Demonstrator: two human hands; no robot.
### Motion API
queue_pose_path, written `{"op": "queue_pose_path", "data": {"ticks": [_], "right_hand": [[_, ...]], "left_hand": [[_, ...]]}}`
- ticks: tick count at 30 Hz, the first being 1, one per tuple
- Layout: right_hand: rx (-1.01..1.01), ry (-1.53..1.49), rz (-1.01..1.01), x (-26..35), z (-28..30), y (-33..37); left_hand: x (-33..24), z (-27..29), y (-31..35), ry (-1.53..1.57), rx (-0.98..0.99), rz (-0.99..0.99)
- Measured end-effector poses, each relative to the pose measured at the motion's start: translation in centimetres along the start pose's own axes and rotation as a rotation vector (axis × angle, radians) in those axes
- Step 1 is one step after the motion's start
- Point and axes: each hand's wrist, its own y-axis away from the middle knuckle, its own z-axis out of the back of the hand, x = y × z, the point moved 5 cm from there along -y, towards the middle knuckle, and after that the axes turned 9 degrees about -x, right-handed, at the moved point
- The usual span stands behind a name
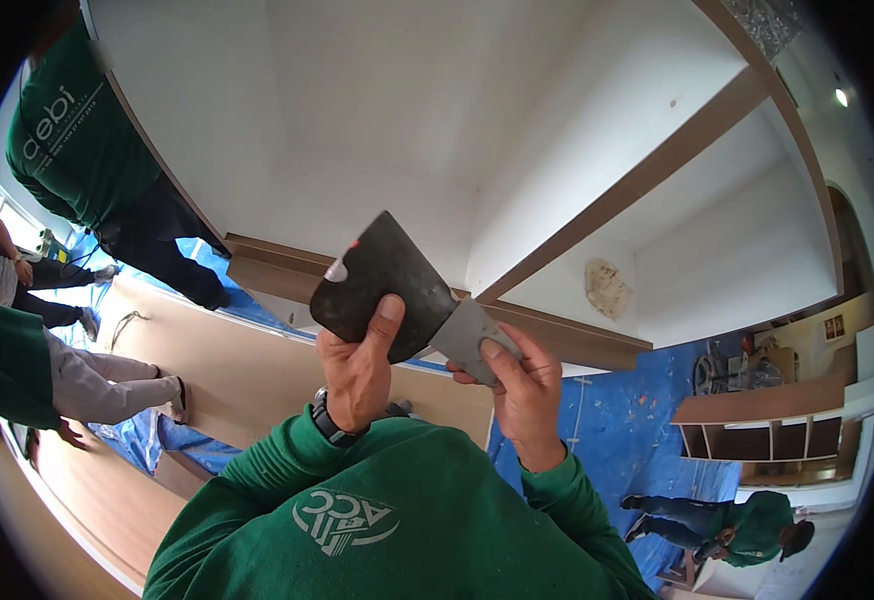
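Note:
In my left hand point(359, 375) is a flat dark plate point(397, 275), like a wide spreader, tilted up with the thumb pressed on its face. A white smear and a small red spot show near its left edge. My right hand point(527, 390) pinches a smaller grey putty spreader point(464, 338) between thumb and fingers. The grey spreader's edge meets the lower right side of the dark plate. Both tools are held in front of my chest, before a white-lined cabinet point(377, 110). The fingers behind the dark plate are hidden.
Wooden edging point(627, 180) divides the cabinet, and a tan patch point(608, 288) marks its right compartment. Blue sheeting point(617, 410) covers the floor. Several people stand or sit around, one in green point(87, 140) at far left, another point(747, 528) at lower right. A shelf unit point(757, 405) lies at right.

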Motion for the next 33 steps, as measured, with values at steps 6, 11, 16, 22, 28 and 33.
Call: {"op": "queue_pose_path", "data": {"ticks": [6,11,16,22,28,33], "right_hand": [[0.023,-0.021,-0.002,-0.5,-1.9,-1.5],[-0.019,-0.166,-0.009,0.0,-1.9,-3.6],[-0.100,-0.229,0.124,3.2,1.3,-4.6],[-0.460,-0.178,0.225,7.9,1.9,-3.6],[-0.667,0.435,0.674,15.0,-1.5,-0.5],[-0.400,1.399,1.124,21.8,-7.8,-1.4]], "left_hand": [[-0.5,0.1,-0.8,-0.094,0.096,-0.121],[-0.1,0.2,-1.9,-0.090,0.182,0.064],[5.1,4.6,-9.0,-0.143,0.048,0.203],[11.0,10.5,-19.3,-0.376,0.116,0.238],[17.1,15.4,-26.1,-0.629,0.087,0.326],[21.5,17.4,-30.1,-0.824,0.193,0.230]]}}
